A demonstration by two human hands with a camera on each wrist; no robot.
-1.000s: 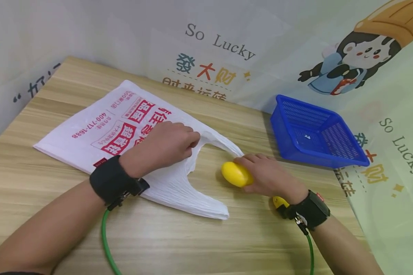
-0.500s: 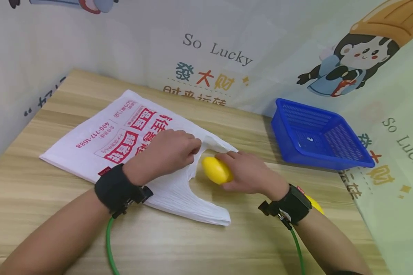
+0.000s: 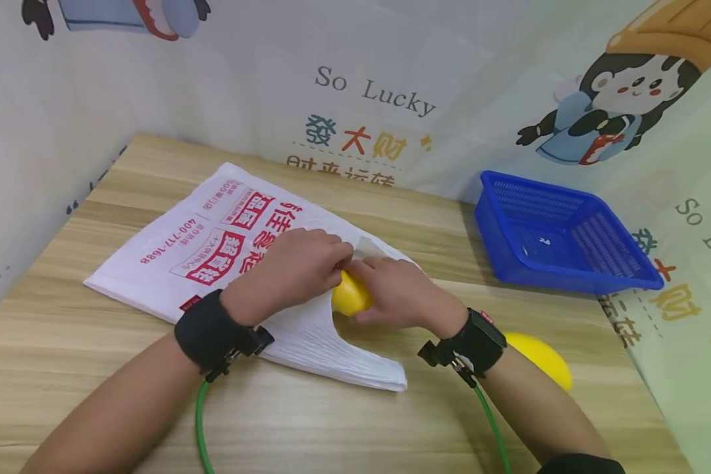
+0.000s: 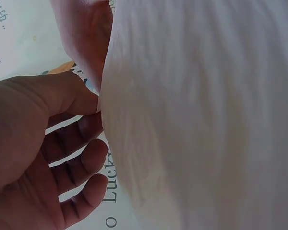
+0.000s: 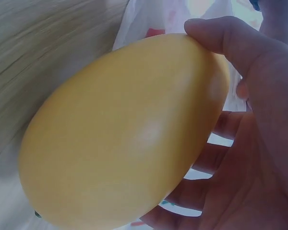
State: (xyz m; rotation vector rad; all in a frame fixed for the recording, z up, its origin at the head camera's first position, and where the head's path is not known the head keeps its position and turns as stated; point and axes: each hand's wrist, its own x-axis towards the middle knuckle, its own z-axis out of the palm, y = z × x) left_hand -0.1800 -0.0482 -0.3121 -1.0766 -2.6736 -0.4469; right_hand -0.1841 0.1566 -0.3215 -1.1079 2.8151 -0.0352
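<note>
A white plastic carrier bag [image 3: 213, 224] with red print lies flat on the table, its handles toward the right. My left hand [image 3: 299, 263] pinches the bag's mouth edge between thumb and index finger; in the left wrist view the bag's sheet [image 4: 192, 115] hangs beside the fingers. At that opening, my right hand [image 3: 399, 293] grips a smooth yellow mango [image 3: 351, 295], thumb over the top and fingers on its far side. Up close in the right wrist view, the mango [image 5: 125, 134] has a small green spot at one end. Its left end is partly hidden by the left hand and bag.
Another yellow fruit [image 3: 539, 359] lies on the table behind the right forearm, partly covered by it. A blue perforated basket [image 3: 575, 283] stands at the back right. Printed cloth [image 3: 243, 85] hangs behind and beside the wooden table [image 3: 343, 434].
My right hand has moved left with the mango, from beside the bag handle to the bag's mouth. The left hand keeps its pinch. More of the other yellow fruit shows.
</note>
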